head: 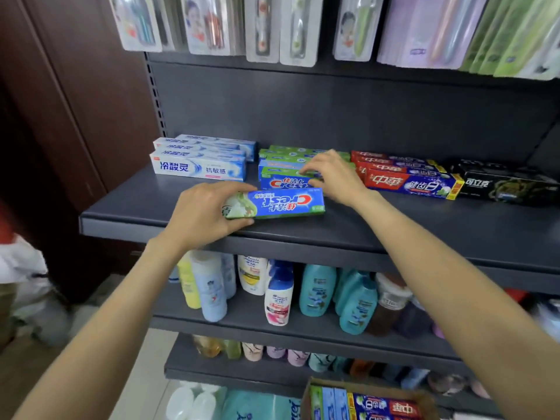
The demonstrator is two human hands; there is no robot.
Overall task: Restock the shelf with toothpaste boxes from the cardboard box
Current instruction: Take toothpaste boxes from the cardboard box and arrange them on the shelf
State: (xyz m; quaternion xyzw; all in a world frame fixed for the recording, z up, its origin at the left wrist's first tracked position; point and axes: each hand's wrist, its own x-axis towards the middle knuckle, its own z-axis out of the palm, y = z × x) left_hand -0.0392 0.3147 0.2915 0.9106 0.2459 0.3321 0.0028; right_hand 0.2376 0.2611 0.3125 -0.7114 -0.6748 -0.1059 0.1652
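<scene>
Toothpaste shelf [394, 234], counted by kind: white-and-blue boxes [200, 168], three visible; red-and-blue boxes [409, 180], three visible in a row; black box [503, 186], one clearly seen. Crest boxes in the stack [285, 171], at least four, exact figure unclear; one further Crest box [285, 204] lies in front. Hands [206, 213] in view: two. Cardboard box [315, 389]: one.

Held blue-green box [281, 205]: "Crest", with 佳洁士, printed upside down.
Blue box behind it [285, 182]: "Crest" and 佳洁士, partly hidden.
White-blue box [200, 168]: 冷酸灵, 抗敏感.
Red-purple box [412, 183]: 中华, 健齿白.
Black box [503, 184]: 可立克.
Boxes in cardboard box [391, 409]: 中华, upside down.
Bottle labels on the lower shelves: too blurred to read.
</scene>
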